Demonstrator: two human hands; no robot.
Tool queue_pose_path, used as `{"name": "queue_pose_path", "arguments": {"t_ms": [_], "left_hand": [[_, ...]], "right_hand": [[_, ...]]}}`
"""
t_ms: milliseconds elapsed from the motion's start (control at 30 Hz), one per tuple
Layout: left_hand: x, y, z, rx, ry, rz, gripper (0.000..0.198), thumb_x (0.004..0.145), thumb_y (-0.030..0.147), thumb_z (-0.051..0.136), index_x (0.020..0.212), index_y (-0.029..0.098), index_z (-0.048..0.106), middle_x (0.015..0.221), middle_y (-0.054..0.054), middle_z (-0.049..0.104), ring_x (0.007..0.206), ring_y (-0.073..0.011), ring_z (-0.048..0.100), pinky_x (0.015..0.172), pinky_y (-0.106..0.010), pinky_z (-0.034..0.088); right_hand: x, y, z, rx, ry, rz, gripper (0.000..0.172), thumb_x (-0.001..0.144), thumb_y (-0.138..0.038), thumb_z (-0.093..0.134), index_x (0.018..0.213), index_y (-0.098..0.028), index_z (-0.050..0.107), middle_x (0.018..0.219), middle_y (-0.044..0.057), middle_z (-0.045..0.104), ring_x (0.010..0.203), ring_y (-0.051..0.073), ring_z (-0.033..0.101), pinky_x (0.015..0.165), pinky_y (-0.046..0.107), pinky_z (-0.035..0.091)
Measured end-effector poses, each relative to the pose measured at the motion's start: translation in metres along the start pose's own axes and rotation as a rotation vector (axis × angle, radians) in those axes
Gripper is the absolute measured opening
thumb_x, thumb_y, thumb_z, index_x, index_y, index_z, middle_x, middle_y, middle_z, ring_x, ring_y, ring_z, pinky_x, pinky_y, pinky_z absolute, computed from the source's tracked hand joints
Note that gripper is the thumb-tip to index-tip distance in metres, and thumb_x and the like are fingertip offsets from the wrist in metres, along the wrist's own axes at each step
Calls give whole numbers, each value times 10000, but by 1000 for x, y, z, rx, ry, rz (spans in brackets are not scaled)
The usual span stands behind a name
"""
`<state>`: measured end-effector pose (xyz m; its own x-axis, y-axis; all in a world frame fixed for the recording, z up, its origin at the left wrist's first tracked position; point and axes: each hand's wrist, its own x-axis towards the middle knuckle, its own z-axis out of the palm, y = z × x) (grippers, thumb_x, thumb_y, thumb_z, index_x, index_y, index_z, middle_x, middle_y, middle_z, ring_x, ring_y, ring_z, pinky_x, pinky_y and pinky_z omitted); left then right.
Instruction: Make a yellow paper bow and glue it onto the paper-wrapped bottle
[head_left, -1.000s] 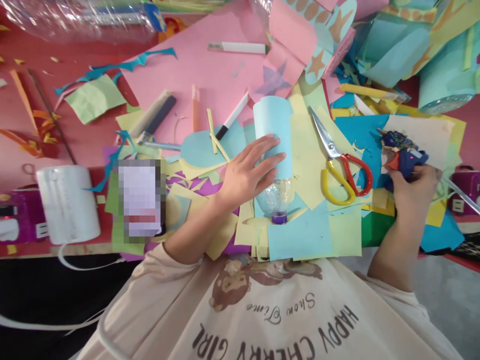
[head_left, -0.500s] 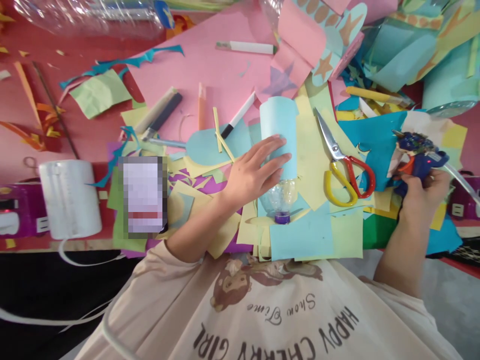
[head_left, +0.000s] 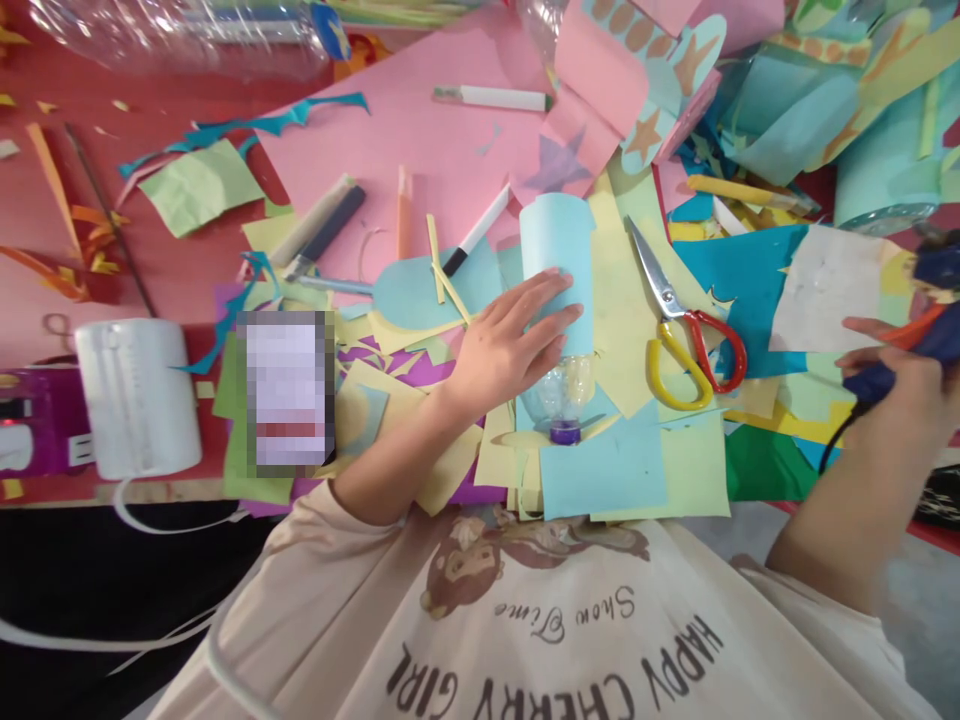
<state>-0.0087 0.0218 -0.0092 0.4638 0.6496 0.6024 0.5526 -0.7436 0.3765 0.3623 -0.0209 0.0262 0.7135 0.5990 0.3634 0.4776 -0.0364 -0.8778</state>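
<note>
A small clear plastic bottle (head_left: 567,388) with a purple cap lies with its cap toward me, and light blue paper (head_left: 556,232) is wrapped around its far part. My left hand (head_left: 510,345) rests over the wrapped bottle, fingers spread and stretched out on the paper; its thumb is hidden. At the far right, my right hand (head_left: 904,385) grips a dark blue hot glue gun (head_left: 941,342) with an orange trigger, partly cut off by the frame's edge. Between the two hands lie scissors (head_left: 670,300) with one yellow and one red handle, blades pointing away from me.
Paper scraps and sheets cover the table around the bottle. Several markers, including a white one (head_left: 480,230), lie beyond my left hand. A phone (head_left: 289,390) and a white box-shaped device (head_left: 139,400) are at left. Decorated paper crafts (head_left: 795,110) stand at the back right.
My right hand has moved right with the glue gun, away from the scissors, uncovering a whitish paper piece. My left hand and the bottle have stayed in place.
</note>
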Motion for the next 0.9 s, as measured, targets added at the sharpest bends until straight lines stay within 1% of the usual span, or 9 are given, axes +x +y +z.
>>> {"name": "queue_pose_path", "arguments": {"t_ms": [67, 100, 167, 233, 300, 400, 467, 600, 900], "left_hand": [[0, 1, 0, -5, -4, -1, 350, 922, 161, 461, 1244, 273, 542, 1304, -66, 636, 1269, -230, 570, 991, -421, 535], [0, 1, 0, -15, -4, -4, 365, 919, 164, 472, 1261, 275, 538, 1288, -59, 649, 1244, -229, 584, 989, -420, 531], [-1, 2, 0, -38, 2, -3, 389, 913, 167, 495, 1287, 268, 533, 1249, -56, 674, 1183, -223, 611, 971, -408, 530], [-1, 2, 0, -48, 9, 5, 392, 912, 166, 503, 1292, 257, 538, 1230, -61, 683, 1144, -218, 622, 954, -399, 532], [-1, 2, 0, -28, 16, 23, 372, 914, 163, 501, 1274, 241, 552, 1226, -65, 683, 1132, -215, 622, 936, -393, 538], [1, 2, 0, 35, 40, 49, 325, 914, 152, 500, 1223, 216, 574, 1191, -60, 699, 1102, -208, 630, 909, -377, 552], [2, 2, -1, 70, 48, 59, 301, 913, 145, 499, 1196, 206, 581, 1170, -55, 708, 1086, -202, 637, 902, -367, 559], [4, 4, -3, 109, 32, 81, 281, 914, 141, 489, 1174, 194, 583, 1169, -50, 709, 1083, -197, 644, 888, -350, 574], [4, 4, -3, 107, 32, 86, 293, 901, 127, 499, 1180, 180, 574, 1173, -61, 708, 1086, -202, 640, 888, -347, 571]], "right_hand": [[3, -12, 1, 106, -18, 44, 132, 548, -348, 666, 648, -338, 580, 640, 30, 733, 389, 173, 529, 474, 417, 317], [4, -20, 2, 138, -80, 86, 132, 536, -313, 689, 614, -331, 585, 657, 33, 738, 443, 192, 586, 490, 428, 344], [4, -38, 9, 135, -298, 218, 142, 502, -255, 723, 569, -296, 605, 715, 56, 745, 512, 205, 641, 493, 424, 368], [0, -58, 20, 121, -475, 340, 145, 500, -242, 733, 600, -274, 633, 753, 71, 745, 434, 149, 580, 432, 380, 304], [-6, -78, 36, 131, -638, 361, 172, 533, -176, 707, 685, -248, 669, 747, 51, 734, 355, 81, 460, 400, 347, 304], [-15, -103, 62, 178, -915, 349, 106, 581, -143, 705, 622, -203, 628, 670, 26, 684, 380, 89, 458, 374, 301, 342], [-20, -114, 78, 211, -1010, 388, 176, 593, -134, 696, 753, -201, 665, 689, 19, 674, 409, 98, 483, 382, 288, 378], [-27, -120, 103, 269, -1074, 428, 98, 695, -228, 709, 750, -160, 666, 690, 37, 640, 472, 97, 514, 368, 244, 386], [-42, -118, 127, 168, -1202, 356, 272, 806, -343, 710, 646, -163, 583, 575, -3, 575, 404, 63, 481, 340, 207, 390]]}}
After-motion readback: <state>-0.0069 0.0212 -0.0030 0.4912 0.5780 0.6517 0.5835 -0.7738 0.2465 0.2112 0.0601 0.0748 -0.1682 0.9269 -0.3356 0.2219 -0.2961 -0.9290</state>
